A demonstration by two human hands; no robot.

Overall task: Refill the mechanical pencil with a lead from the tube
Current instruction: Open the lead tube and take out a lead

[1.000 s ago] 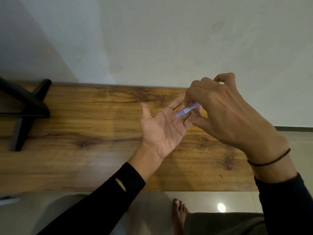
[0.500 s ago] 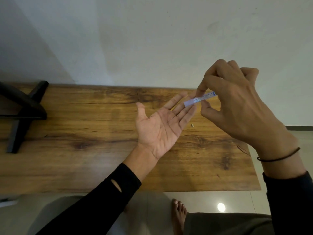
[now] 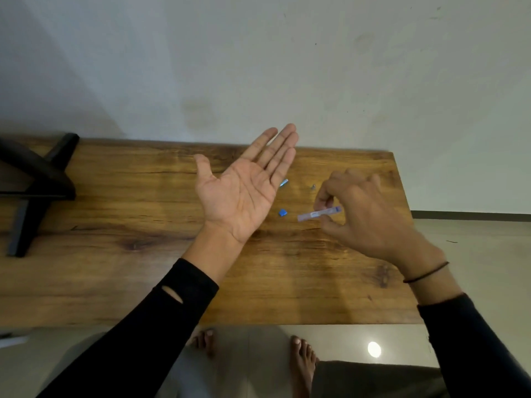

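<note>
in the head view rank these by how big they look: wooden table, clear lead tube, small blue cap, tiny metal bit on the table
1. Wooden table
2. Clear plastic lead tube, pinched by the right hand
3. Small blue cap
4. Tiny metal bit, though it looks close in size to the cap

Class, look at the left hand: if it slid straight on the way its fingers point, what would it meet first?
Probably the wall. The left hand, open palm-up, points up and away past the table's far edge; nothing shows between, though depth is unclear.

No legible text; small white label on lead tube (image 3: 319, 214) unreadable.
</note>
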